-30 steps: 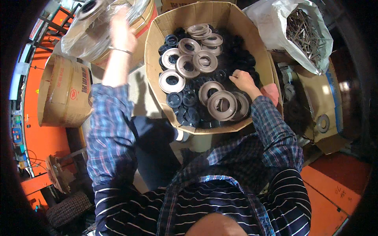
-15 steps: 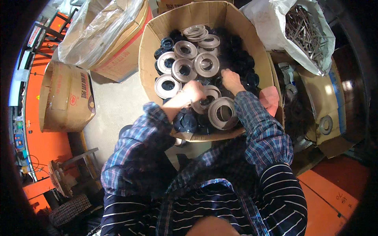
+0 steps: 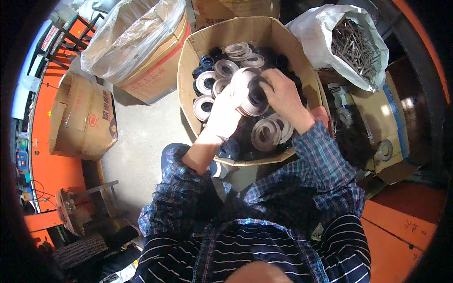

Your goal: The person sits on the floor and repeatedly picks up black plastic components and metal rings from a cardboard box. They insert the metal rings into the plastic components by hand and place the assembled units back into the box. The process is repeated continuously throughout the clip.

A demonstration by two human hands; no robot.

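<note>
My left hand [image 3: 224, 115] is closed round the left side of a few stacked grey rings [image 3: 242, 81], lifted above a large open cardboard box [image 3: 189, 53]. My right hand [image 3: 284, 96] has its fingers curled at the right edge of the same rings, by a dark round part [image 3: 257, 92] in their opening. Whether that part is loose or lies beneath cannot be told. More grey rings [image 3: 205, 82] and black round parts [image 3: 231, 148] fill the box. Two overlapping rings [image 3: 265, 134] lie near its front edge.
A plastic-lined carton [image 3: 153, 78] stands at the back left, a smaller carton [image 3: 82, 115] beyond the left floor. A white sack [image 3: 314, 33] of thin metal strips is at the back right. A flattened carton bears one ring [image 3: 384, 150]. Pink material [image 3: 321, 114] hangs at the box's right rim.
Both hands have come together and raised several grey rings from the pile, toward me. Half a second ago they were apart among the rings. The view has shifted slightly.
</note>
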